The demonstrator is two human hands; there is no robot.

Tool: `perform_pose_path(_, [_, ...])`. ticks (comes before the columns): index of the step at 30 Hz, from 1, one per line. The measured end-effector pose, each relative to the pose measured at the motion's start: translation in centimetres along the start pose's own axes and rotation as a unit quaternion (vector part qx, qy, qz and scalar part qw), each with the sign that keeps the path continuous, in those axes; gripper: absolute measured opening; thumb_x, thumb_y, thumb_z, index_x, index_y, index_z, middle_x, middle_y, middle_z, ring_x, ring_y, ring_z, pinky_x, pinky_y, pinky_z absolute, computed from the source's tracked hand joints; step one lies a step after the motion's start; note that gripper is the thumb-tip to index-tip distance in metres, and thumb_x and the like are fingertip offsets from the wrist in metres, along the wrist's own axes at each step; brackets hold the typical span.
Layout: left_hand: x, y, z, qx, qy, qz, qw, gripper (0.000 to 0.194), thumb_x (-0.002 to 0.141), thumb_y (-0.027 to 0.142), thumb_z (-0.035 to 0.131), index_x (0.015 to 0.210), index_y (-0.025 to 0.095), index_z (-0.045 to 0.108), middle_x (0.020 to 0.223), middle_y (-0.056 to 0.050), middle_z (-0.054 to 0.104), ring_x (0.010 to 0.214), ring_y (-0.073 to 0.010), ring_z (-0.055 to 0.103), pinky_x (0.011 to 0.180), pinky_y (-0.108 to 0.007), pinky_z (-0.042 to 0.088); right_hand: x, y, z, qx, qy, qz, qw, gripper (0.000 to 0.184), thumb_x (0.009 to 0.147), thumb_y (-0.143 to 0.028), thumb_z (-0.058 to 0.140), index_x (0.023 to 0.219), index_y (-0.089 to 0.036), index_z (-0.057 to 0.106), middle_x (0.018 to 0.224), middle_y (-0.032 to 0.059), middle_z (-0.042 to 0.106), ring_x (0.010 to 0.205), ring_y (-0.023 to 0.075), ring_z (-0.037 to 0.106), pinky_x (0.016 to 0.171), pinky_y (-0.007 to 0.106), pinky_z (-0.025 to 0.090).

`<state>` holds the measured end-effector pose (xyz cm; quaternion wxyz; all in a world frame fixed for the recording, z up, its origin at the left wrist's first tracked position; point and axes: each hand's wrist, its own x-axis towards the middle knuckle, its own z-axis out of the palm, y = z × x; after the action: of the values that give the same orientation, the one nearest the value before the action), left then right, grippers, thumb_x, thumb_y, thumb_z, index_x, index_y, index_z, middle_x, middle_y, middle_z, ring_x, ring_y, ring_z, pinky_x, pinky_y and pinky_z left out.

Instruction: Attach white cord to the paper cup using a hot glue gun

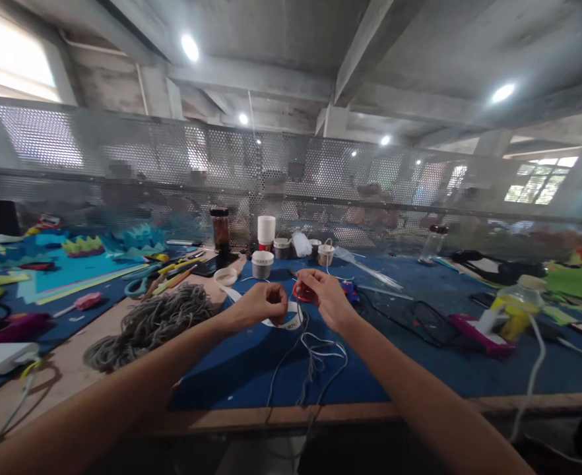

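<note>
My right hand [324, 298] is pinched on grey yarn [315, 356], whose loose strands trail over the blue mat and past the table's front edge. Just beside it, my left hand [264, 305] has its fingers curled in; what lies between them is hidden. Beneath both hands rests a white paper ring [291, 322] with printed letters, partly covered by my fingers. A red item [301, 298] shows behind the right fingers, its kind unclear. To the left of my left hand lies a large bundle of grey yarn [157, 323].
Beyond my hands stand a paper cup [262, 265], a white cup stack [266, 231] and a dark jar [220, 229]. Scissors [141, 280] lie left, a white tape roll [226, 277] nearer. Rightward are a black cable [420, 330] and a yellow glue bottle [516, 310].
</note>
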<state>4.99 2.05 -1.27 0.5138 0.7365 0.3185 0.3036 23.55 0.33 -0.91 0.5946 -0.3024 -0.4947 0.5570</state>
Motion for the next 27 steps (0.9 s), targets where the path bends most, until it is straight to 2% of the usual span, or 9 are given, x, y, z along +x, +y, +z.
perform_pose_path(5, [-0.1,0.2,0.9,-0.091,0.019,-0.025,0.995,0.014,0.074,0.018,0.066,0.084,0.016,0.057,0.067,0.002,0.063,0.061,-0.0133,0.063,0.061,-0.027,0.052,-0.1,0.2,0.1,-0.098,0.020,-0.062,0.993,0.025,0.079,-0.040,0.071,0.083,-0.015,0.067,0.072,0.0006,0.063,0.065,0.0120,0.060,0.068,0.026,0.049])
perform_pose_path(11, [-0.5,1.3,1.6,-0.205,0.065,0.004,0.976,0.019,0.076,0.029,0.073,0.081,0.015,0.060,0.071,0.002,0.058,0.061,-0.0086,0.056,0.060,-0.022,0.046,-0.4,0.0,0.3,-0.164,0.018,-0.118,0.979,0.023,0.085,-0.040,0.063,0.087,-0.017,0.064,0.072,0.0010,0.064,0.066,0.0138,0.062,0.069,0.028,0.051])
perform_pose_path(16, [-0.5,1.2,1.9,-0.217,0.106,-0.001,0.970,0.018,0.075,0.027,0.074,0.078,0.014,0.062,0.066,0.002,0.055,0.057,-0.0068,0.052,0.054,-0.018,0.039,-0.4,-0.1,0.1,-0.188,0.027,-0.119,0.975,0.024,0.084,-0.041,0.064,0.088,-0.017,0.064,0.074,0.0016,0.065,0.067,0.0147,0.063,0.069,0.028,0.052])
perform_pose_path(22, [-0.2,0.5,1.8,-0.221,0.115,-0.010,0.968,0.021,0.076,0.032,0.074,0.081,0.014,0.065,0.067,0.002,0.054,0.054,-0.0056,0.047,0.050,-0.017,0.034,-0.9,-0.4,0.1,-0.253,0.012,-0.167,0.953,0.023,0.088,-0.040,0.059,0.085,-0.018,0.061,0.074,0.0015,0.064,0.069,0.0152,0.062,0.070,0.027,0.051])
perform_pose_path(27, [-0.3,0.7,1.7,-0.262,0.115,-0.032,0.958,0.022,0.074,0.033,0.075,0.083,0.014,0.068,0.070,0.002,0.054,0.054,-0.0043,0.044,0.048,-0.017,0.031,-1.1,-0.5,0.0,-0.306,0.011,-0.203,0.930,0.023,0.090,-0.041,0.056,0.087,-0.019,0.062,0.077,0.0024,0.065,0.072,0.0165,0.062,0.071,0.028,0.049])
